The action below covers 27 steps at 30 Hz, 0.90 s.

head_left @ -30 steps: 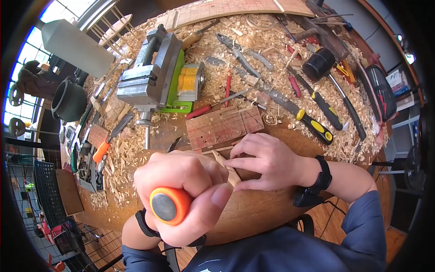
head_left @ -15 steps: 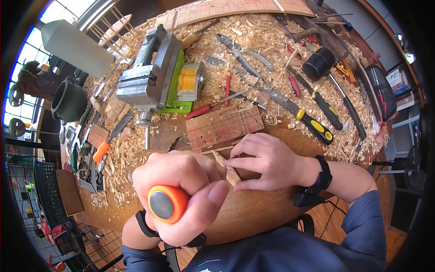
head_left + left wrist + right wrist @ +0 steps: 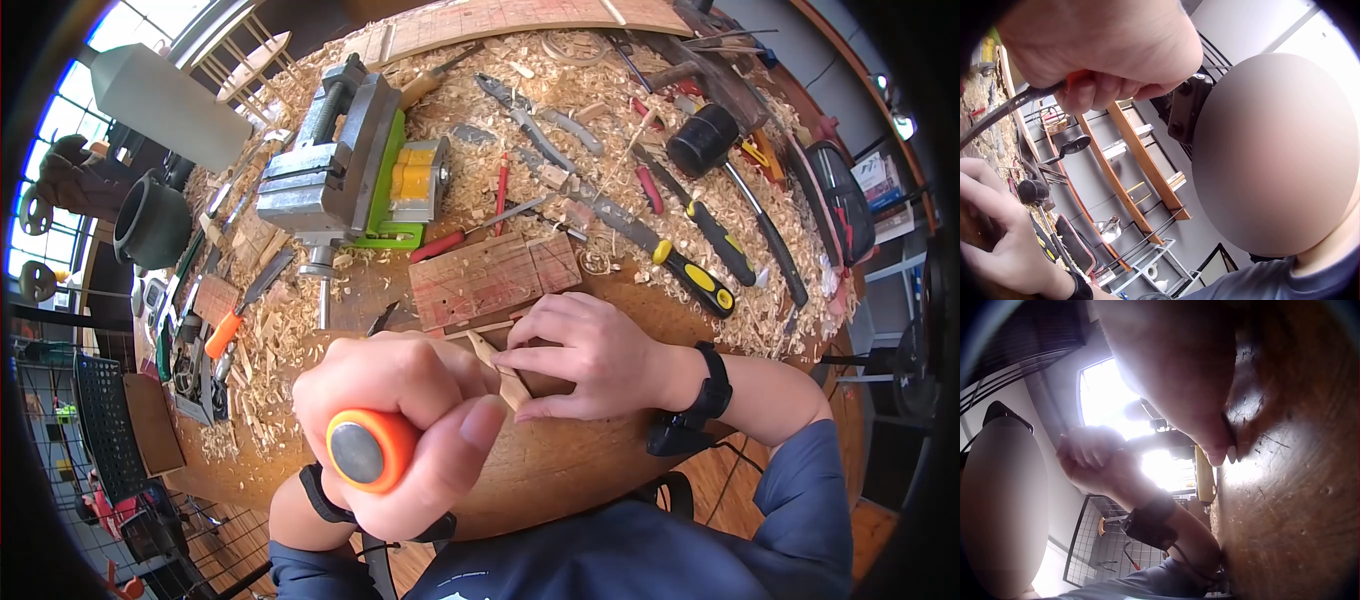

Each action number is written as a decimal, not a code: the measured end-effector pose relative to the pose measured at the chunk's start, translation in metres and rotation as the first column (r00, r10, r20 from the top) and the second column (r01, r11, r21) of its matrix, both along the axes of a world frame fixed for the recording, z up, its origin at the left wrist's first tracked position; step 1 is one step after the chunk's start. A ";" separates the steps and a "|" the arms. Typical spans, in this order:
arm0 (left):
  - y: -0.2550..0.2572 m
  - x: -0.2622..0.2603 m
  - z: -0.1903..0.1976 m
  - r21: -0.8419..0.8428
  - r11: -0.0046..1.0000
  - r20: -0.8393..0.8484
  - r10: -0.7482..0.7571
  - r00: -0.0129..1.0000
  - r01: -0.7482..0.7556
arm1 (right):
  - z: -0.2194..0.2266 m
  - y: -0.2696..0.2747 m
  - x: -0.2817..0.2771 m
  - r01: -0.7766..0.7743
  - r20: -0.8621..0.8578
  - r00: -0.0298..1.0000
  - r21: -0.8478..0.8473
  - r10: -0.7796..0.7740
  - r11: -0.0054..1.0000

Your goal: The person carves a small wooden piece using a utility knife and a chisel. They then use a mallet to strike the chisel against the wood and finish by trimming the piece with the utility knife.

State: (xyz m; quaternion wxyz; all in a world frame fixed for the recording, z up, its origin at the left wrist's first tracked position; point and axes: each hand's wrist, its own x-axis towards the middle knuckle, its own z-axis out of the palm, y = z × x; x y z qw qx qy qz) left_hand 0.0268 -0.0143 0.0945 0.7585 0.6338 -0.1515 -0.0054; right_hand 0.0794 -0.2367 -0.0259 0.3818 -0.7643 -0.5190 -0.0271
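My left hand (image 3: 400, 430) is wrapped round an orange handle (image 3: 372, 452) with a grey end cap, seen end-on. In the left wrist view, a dark metal shank (image 3: 1007, 112) runs from the fist (image 3: 1100, 50) down to the left. Beside it, my right hand (image 3: 595, 360) pinches a slim carved wooden piece (image 3: 512, 388) with thumb and fingertips, low over the table. The left fist hides part of that piece and the tool's far end. In the right wrist view a pale yellow wooden piece (image 3: 1206, 478) shows beyond the right hand's fingertips (image 3: 1216, 456).
Behind the hands lies a red-marked board (image 3: 475, 283). A metal vise (image 3: 325, 170) stands back left. Wood shavings (image 3: 600, 200) surround a rubber mallet (image 3: 705, 142), a yellow-black handled rasp (image 3: 700, 285) and a red screwdriver (image 3: 440, 247). An orange-handled knife (image 3: 225, 335) lies left.
My left hand and its orange handle have shifted very slightly to the left and upward. The right hand and the wooden piece stay in place.
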 end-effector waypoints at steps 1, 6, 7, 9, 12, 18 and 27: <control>-0.001 0.001 -0.001 0.012 1.000 0.051 -0.022 0.998 0.022 | 0.000 0.000 0.000 0.000 0.001 1.000 -0.001 0.000 1.000; -0.011 0.002 -0.007 0.055 0.998 0.137 -0.016 0.991 0.008 | 0.001 -0.001 0.001 -0.004 0.005 1.000 -0.005 0.004 1.000; -0.016 0.001 -0.010 0.050 0.997 0.154 0.043 0.987 -0.051 | 0.002 -0.001 0.001 -0.005 0.010 1.000 -0.008 0.005 1.000; -0.017 0.005 -0.013 0.031 0.999 0.216 -0.027 0.976 0.021 | 0.003 -0.001 0.001 -0.008 0.011 1.000 -0.012 0.008 1.000; -0.017 0.005 -0.017 0.024 0.994 0.306 -0.109 0.946 0.107 | 0.002 0.000 0.001 -0.007 0.019 1.000 -0.021 0.008 1.000; -0.012 -0.006 -0.020 -0.040 0.999 0.260 -0.022 0.965 0.034 | 0.011 -0.001 0.000 -0.013 0.027 1.000 -0.051 0.014 0.999; 0.002 -0.019 -0.023 -0.064 0.996 0.005 0.061 0.998 -0.060 | 0.089 -0.105 0.030 0.475 0.272 0.869 -0.225 -0.414 0.851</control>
